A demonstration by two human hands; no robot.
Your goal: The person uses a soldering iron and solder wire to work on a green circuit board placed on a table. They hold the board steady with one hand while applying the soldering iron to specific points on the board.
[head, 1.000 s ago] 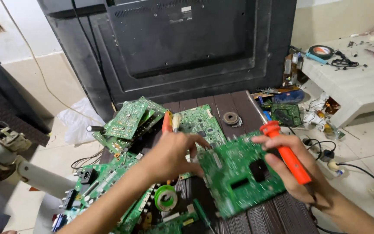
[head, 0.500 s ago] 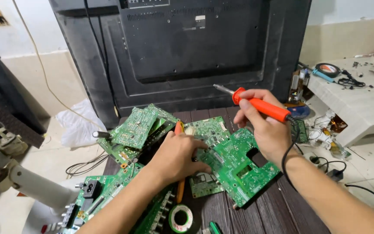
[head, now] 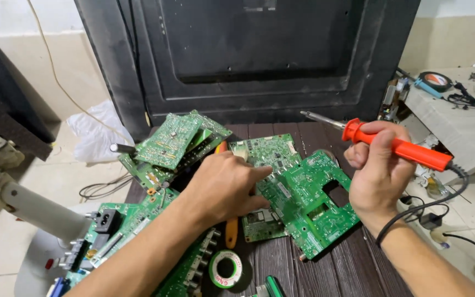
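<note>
Seen from above, our left hand (head: 224, 187) lies palm down, fingers (head: 257, 175) spread and pressing a green circuit board (head: 303, 201) that rests flat on the dark wooden bench (head: 353, 269). Our right hand (head: 377, 176), fingers wrapped tight, grips an orange-handled soldering iron (head: 397, 147) just above the board's right edge, metal tip pointing left. More boards pile at left; a solder spool (head: 225, 269) sits near.

Both hands (head: 224, 187) and forearms are bare, without sleeves or gloves.
</note>
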